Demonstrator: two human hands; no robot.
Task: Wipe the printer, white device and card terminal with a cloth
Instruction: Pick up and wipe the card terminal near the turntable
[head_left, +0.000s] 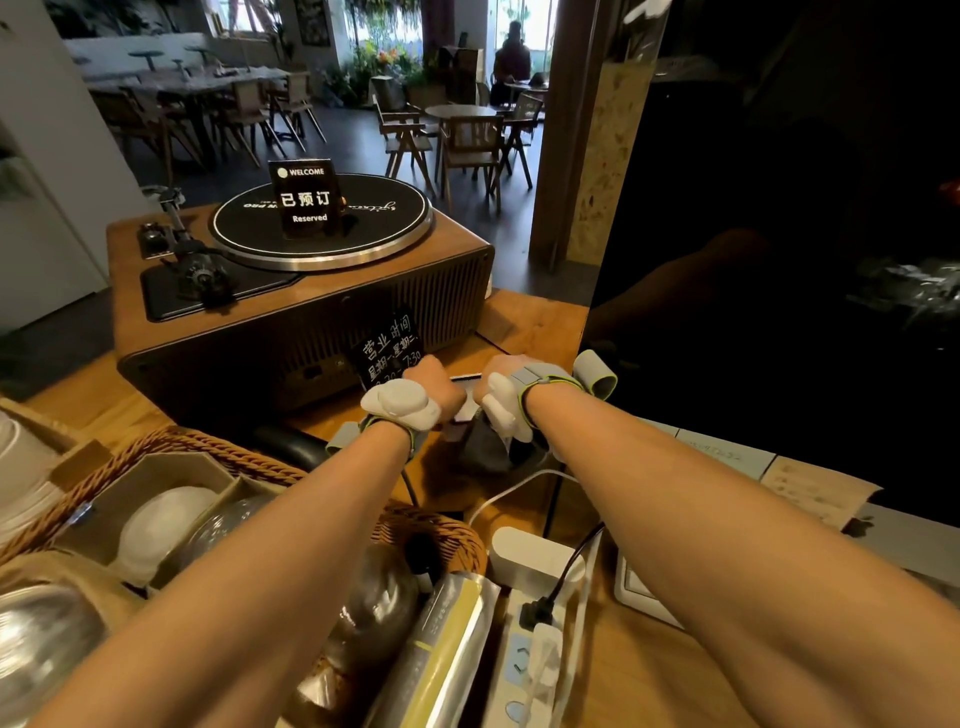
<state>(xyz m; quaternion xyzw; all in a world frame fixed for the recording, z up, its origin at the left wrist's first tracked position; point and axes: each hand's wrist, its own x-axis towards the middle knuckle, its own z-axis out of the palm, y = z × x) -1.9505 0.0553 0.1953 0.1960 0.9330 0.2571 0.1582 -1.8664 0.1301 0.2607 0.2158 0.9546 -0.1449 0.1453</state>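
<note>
Both my hands meet over the middle of the wooden counter (524, 322). My left hand (434, 387) is closed on a small flat device with a dark face and pale edge, apparently the card terminal (464, 404), and holds it just above the counter. My right hand (506, 379) presses against the device's right side with its fingers closed on a grey cloth (483, 449), which hangs in folds below. Most of the terminal is hidden by my hands. A white box-shaped device (522, 558) lies nearer to me, beside the cables. I cannot make out a printer with certainty.
A wooden record player (291, 312) with a black "Reserved" sign (306, 200) stands behind my hands, with a small black chalk sign (387, 348) against it. A wicker basket (208, 447) of lids and packets fills the near left. A power strip (530, 649) and cables lie near; a large dark screen (779, 260) rises on the right.
</note>
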